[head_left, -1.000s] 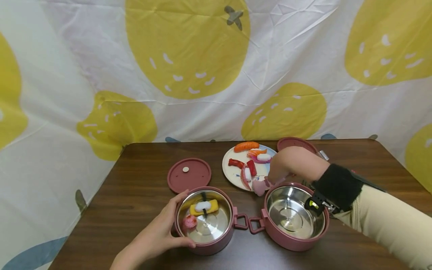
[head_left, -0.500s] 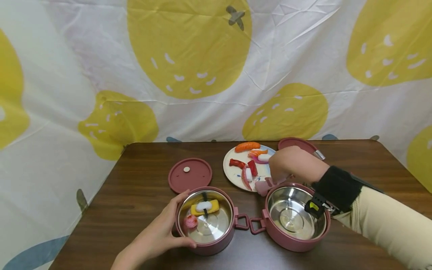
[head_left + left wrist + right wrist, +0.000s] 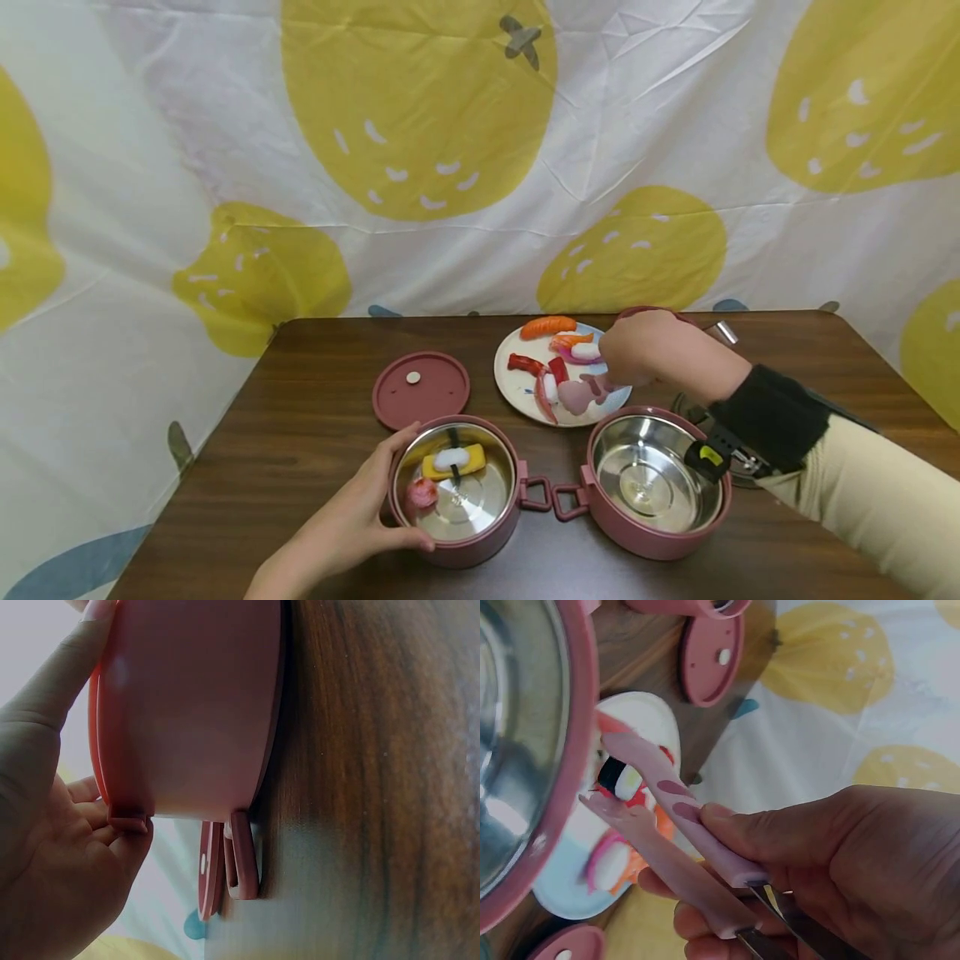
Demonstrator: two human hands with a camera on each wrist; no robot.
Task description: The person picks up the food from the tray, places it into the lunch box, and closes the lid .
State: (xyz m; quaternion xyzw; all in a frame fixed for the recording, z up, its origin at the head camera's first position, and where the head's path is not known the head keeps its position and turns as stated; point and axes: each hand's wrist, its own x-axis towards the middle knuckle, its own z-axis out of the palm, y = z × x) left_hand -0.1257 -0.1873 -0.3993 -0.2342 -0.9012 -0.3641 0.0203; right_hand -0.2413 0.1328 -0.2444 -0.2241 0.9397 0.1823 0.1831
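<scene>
My left hand [image 3: 367,504] grips the rim of the left pink pot [image 3: 495,533], thumb at the near side and fingers round the far side. Inside it lie a toy egg sushi [image 3: 471,460] and a small pink ball [image 3: 422,492]. My right hand [image 3: 810,870] holds a pair of tongs [image 3: 694,832] with pink tips, thumb on one arm and fingers under the other. The tips hang over the plate [image 3: 510,387]. Between them shows a toy sushi roll [image 3: 617,778] with a black wrap, hidden in the head view. Several other toy sushi pieces lie on the plate.
A second pink pot [image 3: 652,542] stands right of the first, under my right forearm, its handle close to the first pot's. One pink lid [image 3: 420,408] lies behind the left pot. Another lid [image 3: 637,311] is partly hidden behind my right hand. A patterned cloth [image 3: 450,258] hangs behind the table.
The tongs in my right hand have come forward from the right pot's rim to over the plate. The left hand and both pots stay put.
</scene>
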